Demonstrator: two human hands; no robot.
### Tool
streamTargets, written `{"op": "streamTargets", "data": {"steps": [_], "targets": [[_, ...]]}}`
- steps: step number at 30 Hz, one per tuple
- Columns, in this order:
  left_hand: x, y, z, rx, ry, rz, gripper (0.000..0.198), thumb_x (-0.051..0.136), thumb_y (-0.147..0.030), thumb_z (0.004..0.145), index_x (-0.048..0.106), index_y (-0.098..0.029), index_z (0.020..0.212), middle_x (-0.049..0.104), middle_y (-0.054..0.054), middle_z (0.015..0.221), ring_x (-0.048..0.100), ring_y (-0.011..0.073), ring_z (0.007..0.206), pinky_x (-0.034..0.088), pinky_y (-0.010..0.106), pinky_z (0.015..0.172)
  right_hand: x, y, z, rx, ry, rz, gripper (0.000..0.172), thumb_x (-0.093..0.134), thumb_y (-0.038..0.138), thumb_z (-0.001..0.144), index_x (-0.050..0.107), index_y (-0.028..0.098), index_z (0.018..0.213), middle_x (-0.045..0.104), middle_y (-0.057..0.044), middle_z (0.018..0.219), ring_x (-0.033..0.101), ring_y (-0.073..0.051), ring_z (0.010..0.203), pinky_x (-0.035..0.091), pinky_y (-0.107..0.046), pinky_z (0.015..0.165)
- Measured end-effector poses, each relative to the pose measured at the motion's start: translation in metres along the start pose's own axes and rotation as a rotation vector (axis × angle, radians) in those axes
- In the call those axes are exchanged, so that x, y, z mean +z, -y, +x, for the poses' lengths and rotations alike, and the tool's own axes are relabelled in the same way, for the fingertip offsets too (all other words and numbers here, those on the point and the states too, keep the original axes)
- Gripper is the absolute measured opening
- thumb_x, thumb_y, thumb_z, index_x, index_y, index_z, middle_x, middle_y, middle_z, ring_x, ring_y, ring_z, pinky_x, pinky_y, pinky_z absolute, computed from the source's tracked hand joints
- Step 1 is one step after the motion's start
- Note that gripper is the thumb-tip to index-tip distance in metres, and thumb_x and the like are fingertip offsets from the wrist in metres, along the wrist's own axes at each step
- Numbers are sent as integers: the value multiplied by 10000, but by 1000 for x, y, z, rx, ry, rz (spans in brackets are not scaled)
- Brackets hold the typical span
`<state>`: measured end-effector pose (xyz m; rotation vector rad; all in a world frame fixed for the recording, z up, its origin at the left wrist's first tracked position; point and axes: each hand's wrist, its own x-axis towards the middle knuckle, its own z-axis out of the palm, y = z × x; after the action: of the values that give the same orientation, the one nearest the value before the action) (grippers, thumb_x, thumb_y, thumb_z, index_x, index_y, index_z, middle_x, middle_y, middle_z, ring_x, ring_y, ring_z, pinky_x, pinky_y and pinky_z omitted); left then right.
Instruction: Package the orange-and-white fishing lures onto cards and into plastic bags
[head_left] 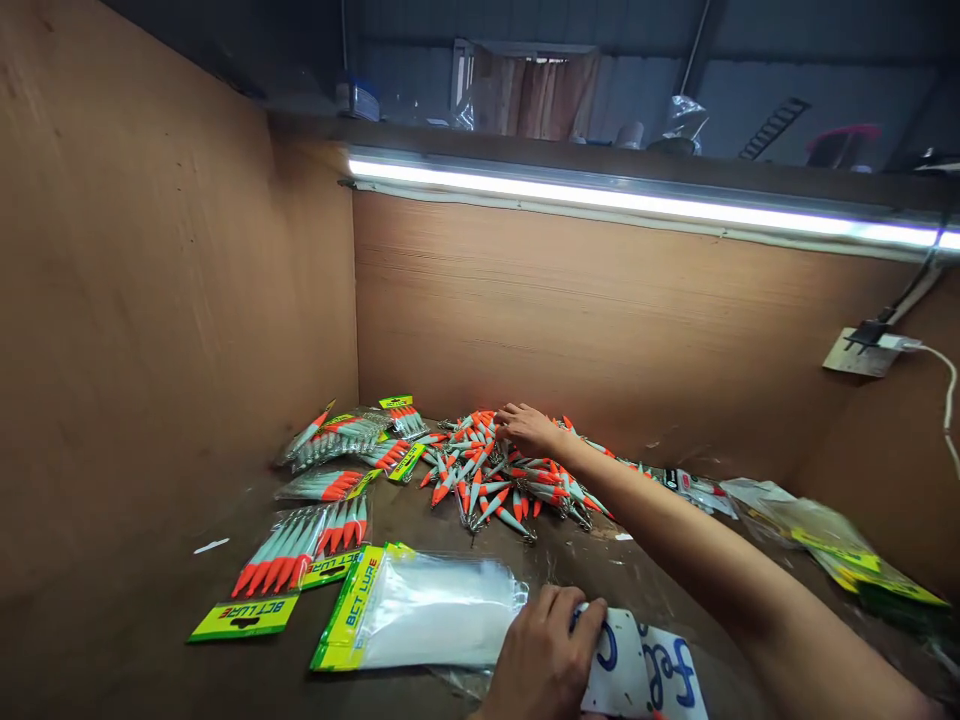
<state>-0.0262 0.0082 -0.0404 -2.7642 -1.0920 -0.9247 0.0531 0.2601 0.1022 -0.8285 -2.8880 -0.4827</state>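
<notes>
My right hand (529,430) reaches over the back of a pile of orange-and-pale fishing lures (487,475) with metal hooks. Its fingers are bent down at the lures and slightly apart, with nothing visible in them. My left hand (551,640) is closed at the edge of a white card (619,665) with blue handwriting, its thumb on top. Part of the left hand's grip is hidden. Beside it lies a stack of clear plastic bags (442,610) with yellow-green BCT LURE headers. An orange tip shows at the bottom edge by the card.
Filled lure packs (281,555) lie at the left, with more packs (345,440) behind. Other bags with yellow headers (855,550) lie at the right. Wooden panels (525,300) enclose the table under a tube light (600,198). A socket with a plugged cable (862,350) is at right.
</notes>
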Motion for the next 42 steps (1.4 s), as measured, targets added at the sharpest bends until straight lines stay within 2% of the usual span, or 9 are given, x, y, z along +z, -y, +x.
{"op": "streamTargets", "data": {"steps": [7,11,13,17,20,27,31,36,42], "targets": [[-1,-5,2,6,-78,87,715,591,-697,809,489,-216,1327,653,98,1107,635,262,914,551,339,698,6,-9,-1,-128,-48,18,169,533,168,931,699,196,945,652,-116,1164,485,-251,1094,369,-367,924],[1,-3,2,2,-106,106,584,642,-544,843,483,-230,1309,658,80,1091,642,253,889,553,332,668,-3,-11,-16,-102,-135,94,161,523,203,960,664,198,1037,640,-119,1211,512,-232,1077,377,-363,947],[1,0,1,16,-79,70,669,675,-569,805,463,-229,1341,654,89,1118,644,263,918,561,341,692,-8,-8,-28,-44,-199,149,162,515,218,969,647,192,1061,656,-121,1171,538,-223,1043,394,-357,941],[-5,3,1,-21,33,-47,950,777,-662,631,439,-222,1402,623,131,1224,629,319,1028,574,422,816,-14,5,-67,145,-334,284,187,473,225,987,605,186,1113,689,-88,1053,604,-184,931,461,-300,838],[-14,-1,3,-120,115,-117,1035,875,-580,510,471,-227,1394,589,149,1292,596,359,1116,546,481,915,-16,18,-112,281,-397,372,218,414,199,995,620,186,1064,711,-49,977,644,-158,853,488,-262,773],[-37,-24,10,-160,205,-183,1024,928,-362,492,472,-285,1405,557,105,1349,551,337,1188,493,477,1005,-21,37,-193,521,-452,453,186,520,168,925,694,210,976,727,-72,1022,624,-222,1029,458,-336,915],[-35,-30,12,-105,237,-196,999,895,-448,535,450,-302,1418,556,107,1352,558,338,1177,507,482,974,-19,47,-177,574,-344,502,174,547,199,919,720,216,923,742,-54,977,653,-208,960,461,-296,859],[-26,-27,8,23,227,-175,877,814,-537,651,448,-285,1408,583,115,1315,589,331,1132,529,444,916,-14,53,-106,695,-151,551,261,527,374,971,698,188,1037,732,-75,986,665,-217,930,490,-319,822],[-18,-24,4,95,186,-71,543,647,-300,879,447,-308,1384,633,70,1251,619,263,1082,521,351,896,-13,32,-39,851,108,617,328,597,356,964,590,165,1230,614,-88,1231,635,-227,1034,553,-431,875]]}}
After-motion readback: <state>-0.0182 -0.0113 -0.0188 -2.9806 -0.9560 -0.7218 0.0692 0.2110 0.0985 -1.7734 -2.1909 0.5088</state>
